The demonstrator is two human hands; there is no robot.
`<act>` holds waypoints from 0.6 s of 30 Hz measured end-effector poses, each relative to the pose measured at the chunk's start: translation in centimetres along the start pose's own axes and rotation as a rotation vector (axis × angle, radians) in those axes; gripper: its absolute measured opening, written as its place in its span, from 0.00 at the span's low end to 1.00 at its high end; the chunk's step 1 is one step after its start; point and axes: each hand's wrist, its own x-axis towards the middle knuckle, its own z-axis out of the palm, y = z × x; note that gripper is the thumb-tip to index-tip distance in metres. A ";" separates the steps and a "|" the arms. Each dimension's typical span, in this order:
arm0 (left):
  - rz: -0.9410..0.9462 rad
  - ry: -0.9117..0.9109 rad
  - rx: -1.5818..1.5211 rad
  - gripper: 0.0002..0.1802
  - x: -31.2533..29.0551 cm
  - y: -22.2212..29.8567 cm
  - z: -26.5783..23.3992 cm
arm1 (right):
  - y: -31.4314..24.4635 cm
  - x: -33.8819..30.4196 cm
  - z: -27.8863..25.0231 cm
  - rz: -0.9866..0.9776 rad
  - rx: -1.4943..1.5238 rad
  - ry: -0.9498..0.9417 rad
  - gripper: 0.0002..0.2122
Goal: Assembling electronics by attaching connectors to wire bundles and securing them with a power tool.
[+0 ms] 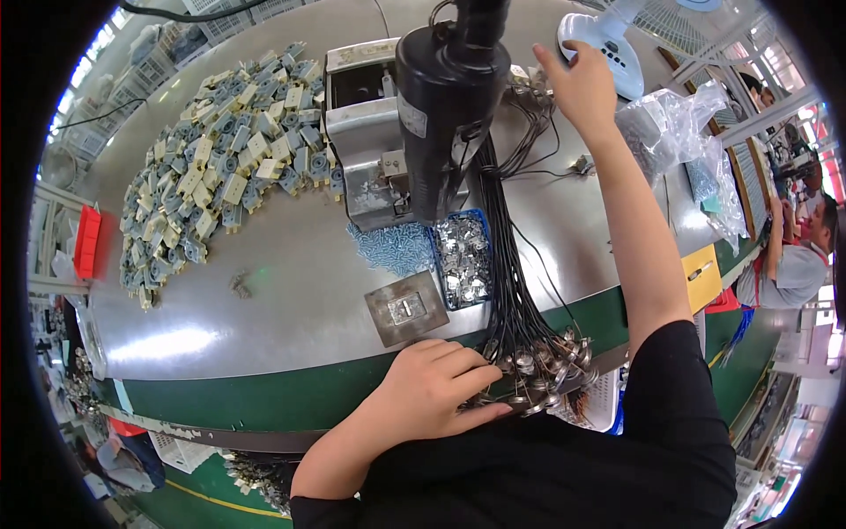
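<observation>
Though many, cables (pixel 507 264) beside left fingers (pixel 476 381)

Table (pixel 264 326): metal top, green front border. Just ahead of left fingers (pixel 476 381): square metal plate (pixel 407 309). Beyond: pale-blue screws (pixel 394 249), blue tray (pixel 486 234) of metal pieces, grey machine (pixel 366 123). Farther, leftward: heaped grey-and-cream plastic parts (pixel 225 163). Rightward: black cables (pixel 504 256). Right of right fingers (pixel 580 51): light-blue fan base (pixel 627 69).

label (pixel 411 115): pale, on black machine head (pixel 451 84) | print too small to read | legible text: none
</observation>
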 end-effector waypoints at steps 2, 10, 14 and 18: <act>-0.020 0.023 -0.011 0.20 -0.5 -0.1 -0.1 | -3.4 -1.7 -3.6 -0.070 0.304 -0.079 0.19; 0.035 -0.035 0.091 0.20 -0.4 0.3 0.1 | -9.2 -12.4 -12.0 0.006 0.407 -0.995 0.14; 0.048 -0.006 0.112 0.19 -0.4 0.8 0.2 | -10.2 -14.1 -11.8 -0.106 0.116 -0.809 0.14; 0.055 0.033 0.077 0.20 -0.9 1.0 0.5 | -10.8 -13.6 -10.8 -0.159 -0.021 -0.850 0.14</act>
